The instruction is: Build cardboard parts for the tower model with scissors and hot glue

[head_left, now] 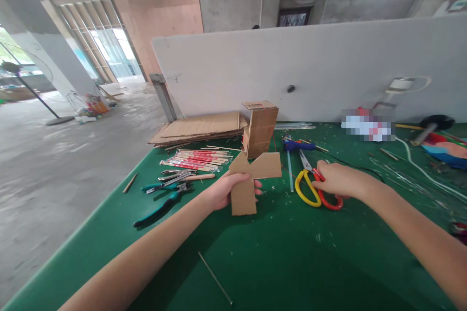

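A cut piece of cardboard [243, 199], roughly L-shaped with a notch in its top edge, is gripped in my left hand [223, 191], thumb in front and fingers behind. On the right, my right hand [337, 180] has its fingers closed on the red handle of a pair of scissors [308, 194] with one yellow and one red handle. The blades point away from me. Just behind them lies a blue glue gun [299, 146], and a pale glue stick [290, 172] lies left of the scissors. Behind the cardboard piece stands a folded cardboard box [260, 131].
Pliers [160, 208] and other hand tools lie at the left. Wrapped chopsticks [197, 158] and stacked cardboard sheets [200, 126] are behind them. A thin stick [215, 278] lies near me on the green table [292, 262]. A white panel [226, 73] rises at the back.
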Motion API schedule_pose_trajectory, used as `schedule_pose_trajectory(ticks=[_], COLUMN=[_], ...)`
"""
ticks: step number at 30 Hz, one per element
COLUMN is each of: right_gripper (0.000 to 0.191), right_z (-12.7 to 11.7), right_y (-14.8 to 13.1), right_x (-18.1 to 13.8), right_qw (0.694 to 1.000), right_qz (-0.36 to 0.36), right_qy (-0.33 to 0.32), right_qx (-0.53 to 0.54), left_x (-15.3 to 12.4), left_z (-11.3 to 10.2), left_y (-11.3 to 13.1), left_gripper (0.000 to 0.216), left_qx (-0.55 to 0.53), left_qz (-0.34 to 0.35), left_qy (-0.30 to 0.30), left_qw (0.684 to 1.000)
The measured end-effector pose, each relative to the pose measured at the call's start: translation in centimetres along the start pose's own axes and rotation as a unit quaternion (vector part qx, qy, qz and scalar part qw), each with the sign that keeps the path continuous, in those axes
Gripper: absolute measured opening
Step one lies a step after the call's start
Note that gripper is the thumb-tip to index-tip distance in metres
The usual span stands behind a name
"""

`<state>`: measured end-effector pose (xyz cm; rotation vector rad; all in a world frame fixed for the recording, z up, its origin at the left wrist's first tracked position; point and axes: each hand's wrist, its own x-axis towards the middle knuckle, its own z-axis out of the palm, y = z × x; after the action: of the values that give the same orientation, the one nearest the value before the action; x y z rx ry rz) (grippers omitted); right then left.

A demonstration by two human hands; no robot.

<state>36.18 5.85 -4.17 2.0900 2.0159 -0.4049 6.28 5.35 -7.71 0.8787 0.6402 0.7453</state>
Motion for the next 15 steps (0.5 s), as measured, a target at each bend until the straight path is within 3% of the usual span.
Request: schedule_pose_trajectory(ticks=[2, 4, 8, 11, 13, 15], right_gripper=[0.034, 0.038, 0.021, 0.021, 0.023, 0.028], right_z=[0.7, 1.3, 1.9, 1.8, 1.3, 0.8], right_y=[-0.6, -1.5, -2.6, -2.8, -3.2, -4.2], right_x=[-1.0, -1.8, -2.7, -3.4, -4.1, -5.1], right_qw=[0.997, 0.995, 0.990, 0.974, 0.959, 0.961], right_qz=[-0.018, -0.028, -0.020, -0.045, -0.077, -0.132], right_qy=[0.050, 0.055, 0.064, 0.170, 0.251, 0.244], right_qx=[-0.051, -0.082, -0.126, -0.143, -0.110, 0.007], left_x=[0.2, 0.6, 2.0, 3.0, 3.2, 3.0], left_z=[1.6, 3.3, 5.8, 6.4, 6.3, 6.0], left_y=[0.2, 0.5, 0.7, 0.5, 0.7, 1.7], left_gripper=[0.033, 0.036, 0.034, 0.033, 0.031, 0.028], left_qx=[-0.019, -0.028, -0.017, -0.013, -0.021, -0.021], left_qz=[-0.028, -0.058, -0.081, -0.051, -0.025, -0.003], left_qy=[-0.009, -0.006, 0.022, 0.027, 0.043, 0.054], left_qw=[0.999, 0.998, 0.996, 0.998, 0.999, 0.998])
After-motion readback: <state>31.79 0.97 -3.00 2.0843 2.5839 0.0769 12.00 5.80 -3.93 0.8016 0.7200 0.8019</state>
